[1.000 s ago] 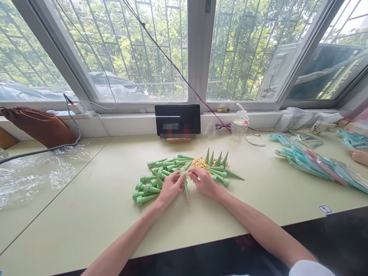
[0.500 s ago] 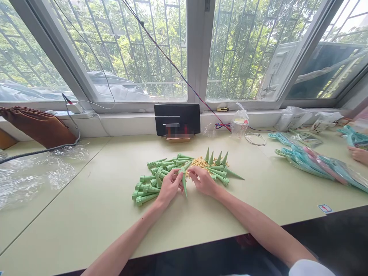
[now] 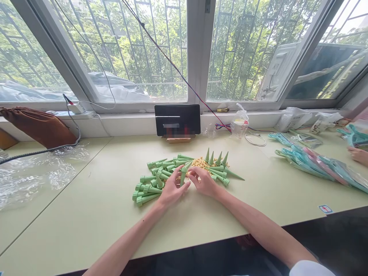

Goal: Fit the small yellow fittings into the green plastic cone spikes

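Observation:
My left hand (image 3: 171, 191) holds a green plastic watering spike (image 3: 183, 177) near the middle of the table, its thumb below the spike and its fingers behind. Close by on the right, my right hand (image 3: 204, 183) has thumb and fingertips pinched together; what they hold, if anything, is too small to make out. Several green spikes with ribbed caps (image 3: 148, 189) lie piled to the left. More spikes (image 3: 220, 174) lie at the right, and several cones (image 3: 219, 158) stand point up behind them. Small yellowish pieces (image 3: 199, 163) form a heap between the groups.
A dark tablet (image 3: 177, 119) leans by the window sill. A bagged cup (image 3: 240, 122) and coiled white cable (image 3: 255, 139) are right of it. Teal and pink hanger-like items (image 3: 313, 159) lie farther right, near another person's hand (image 3: 358, 154). Clear plastic wrap (image 3: 37, 174) and a brown bag (image 3: 43, 126) are left.
The spike in my left hand has turned, its point no longer sticking out toward me. My left thumb has moved down and away from it. My right hand has barely moved.

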`<state>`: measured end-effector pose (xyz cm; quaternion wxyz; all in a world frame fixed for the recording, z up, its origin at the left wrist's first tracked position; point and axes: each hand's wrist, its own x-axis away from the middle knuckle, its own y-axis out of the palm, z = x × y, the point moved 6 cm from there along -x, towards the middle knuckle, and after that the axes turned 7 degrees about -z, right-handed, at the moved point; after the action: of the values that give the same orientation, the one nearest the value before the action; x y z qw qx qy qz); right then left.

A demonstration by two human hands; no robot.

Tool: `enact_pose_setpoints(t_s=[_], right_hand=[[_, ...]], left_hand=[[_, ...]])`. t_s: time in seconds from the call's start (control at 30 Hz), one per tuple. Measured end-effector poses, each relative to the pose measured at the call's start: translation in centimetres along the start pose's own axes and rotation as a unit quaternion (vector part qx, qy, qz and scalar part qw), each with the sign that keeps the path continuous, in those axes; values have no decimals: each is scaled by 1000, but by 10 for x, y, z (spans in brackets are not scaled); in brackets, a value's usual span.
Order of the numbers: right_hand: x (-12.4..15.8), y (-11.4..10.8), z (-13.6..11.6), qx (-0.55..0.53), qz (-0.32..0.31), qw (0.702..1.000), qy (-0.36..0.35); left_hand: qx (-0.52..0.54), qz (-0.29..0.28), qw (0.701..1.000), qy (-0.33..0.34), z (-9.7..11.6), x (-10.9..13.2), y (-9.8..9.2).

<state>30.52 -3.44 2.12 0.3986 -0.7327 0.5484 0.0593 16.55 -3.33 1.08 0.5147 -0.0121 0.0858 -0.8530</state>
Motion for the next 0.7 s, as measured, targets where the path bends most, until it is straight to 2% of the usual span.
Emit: enact_pose_setpoints(t_s=[0.27, 0.7], right_hand=[[1, 1, -4, 5, -9, 1000, -7], [0, 0, -8, 7, -24, 1000, -14]], left_hand=[[-56, 2, 998, -5, -3, 0, -2], [-32, -16, 999, 0, -5, -1, 2]])
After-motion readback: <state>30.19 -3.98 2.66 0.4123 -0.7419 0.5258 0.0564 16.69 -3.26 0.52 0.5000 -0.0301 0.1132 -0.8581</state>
